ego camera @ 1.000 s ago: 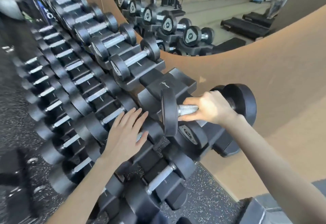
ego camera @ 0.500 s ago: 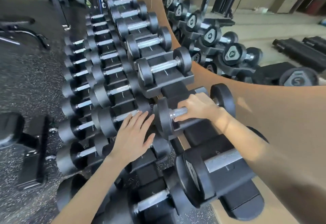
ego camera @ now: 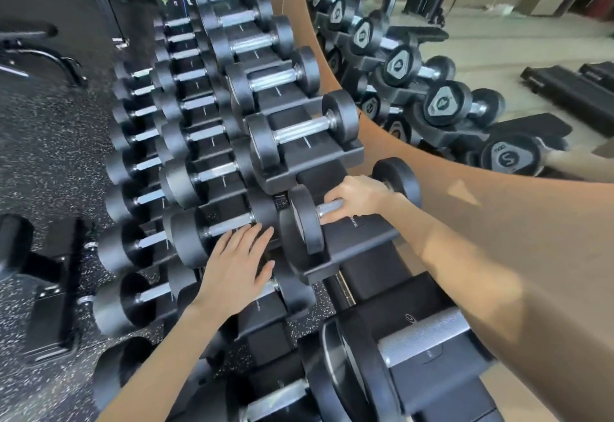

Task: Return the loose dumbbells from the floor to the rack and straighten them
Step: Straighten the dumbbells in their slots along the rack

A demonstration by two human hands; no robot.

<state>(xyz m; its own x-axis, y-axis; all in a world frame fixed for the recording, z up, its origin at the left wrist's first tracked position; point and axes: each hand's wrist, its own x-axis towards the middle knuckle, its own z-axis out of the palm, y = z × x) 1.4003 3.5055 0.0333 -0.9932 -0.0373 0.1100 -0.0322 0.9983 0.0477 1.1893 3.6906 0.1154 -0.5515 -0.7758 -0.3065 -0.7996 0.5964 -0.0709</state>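
Matt black dumbbell (ego camera: pixel 352 209), shiny metal handle (ego camera: pixel 327 208)

Top row: dumbbell (ego camera: pixel 397 182) gripped by right hand (ego camera: pixel 358 199). Neighbour dumbbell (ego camera: pixel 300 132) just beside, tan wall (ego camera: pixel 498 222) close behind. Bare cradle (ego camera: pixel 375 268) on near side leaves room. Lower dumbbells (ego camera: pixel 212 232) packed tight. Open floor (ego camera: pixel 43 142) left of rack (ego camera: pixel 319 155).

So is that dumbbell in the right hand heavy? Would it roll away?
Probably heavy for its size: the dumbbell has thick, solid-looking heads on a metal bar. Its round heads could roll on flat floor, but it seems seated in the rack's cradle, so it likely stays put.
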